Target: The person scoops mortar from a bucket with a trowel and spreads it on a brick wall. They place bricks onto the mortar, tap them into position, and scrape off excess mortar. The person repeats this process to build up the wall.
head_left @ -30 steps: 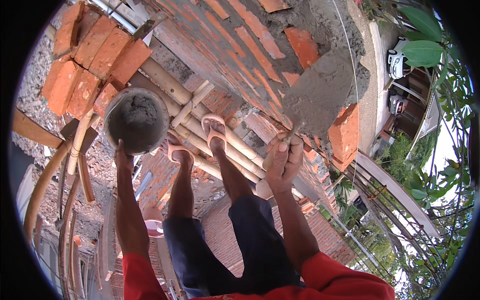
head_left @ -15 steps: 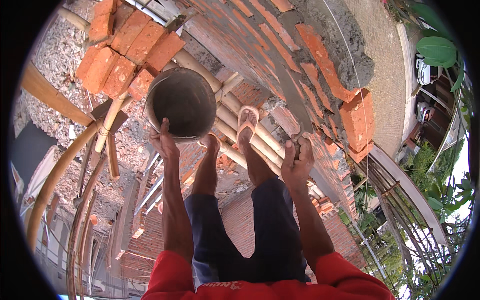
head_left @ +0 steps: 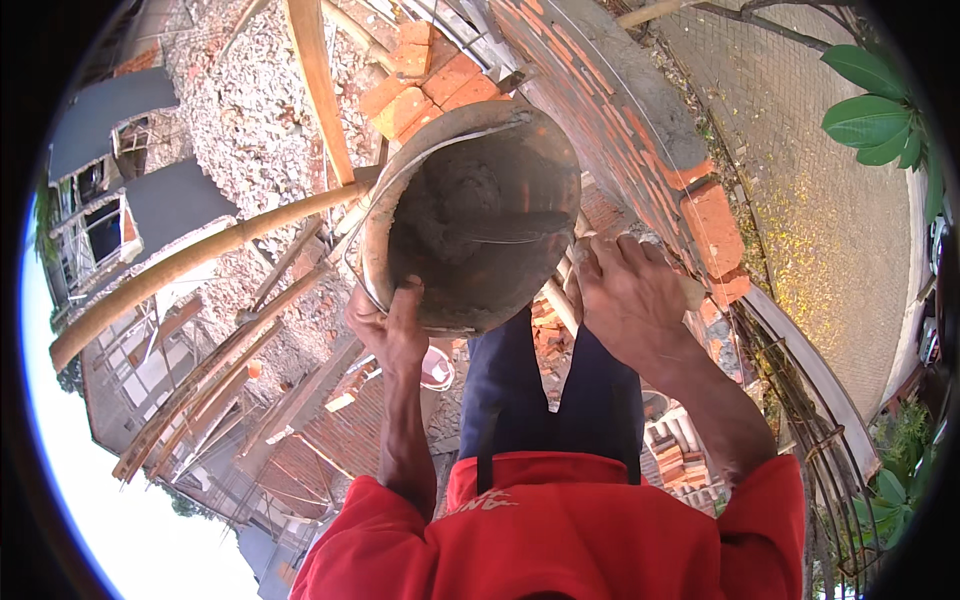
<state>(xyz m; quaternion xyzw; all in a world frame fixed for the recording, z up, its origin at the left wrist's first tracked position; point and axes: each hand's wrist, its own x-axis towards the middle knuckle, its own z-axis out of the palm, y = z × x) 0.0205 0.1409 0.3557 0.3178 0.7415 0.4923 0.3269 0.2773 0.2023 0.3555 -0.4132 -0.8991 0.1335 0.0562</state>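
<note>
A mortar-stained bucket (head_left: 375, 235) is raised close in front of me, its mouth tipped toward me. Grey wet mortar (head_left: 465, 195) lies inside it. My left hand (head_left: 390, 325) grips the bucket's near rim, thumb over the edge. My right hand (head_left: 635, 295) is closed just right of the bucket, around a trowel whose pale handle end (head_left: 692, 291) shows past the palm. I cannot make out its blade clearly. Beyond my right hand runs a brick wall (head_left: 620, 110) with fresh mortar, and a whole orange brick (head_left: 713, 225) sits at its near end.
Stacked orange bricks (head_left: 450, 75) stand behind the bucket. Bamboo poles (head_left: 215, 245) and an upright timber plank (head_left: 318, 85) are at left, above rubble (head_left: 255, 120). A string line runs along the wall. Iron bars (head_left: 810, 430) and a paved lane (head_left: 790, 180) lie to the right.
The bucket has come up nearer to me and to the right, tipping so its mortar shows. My right hand has drawn the trowel from the wall to beside the bucket. My view has shifted.
</note>
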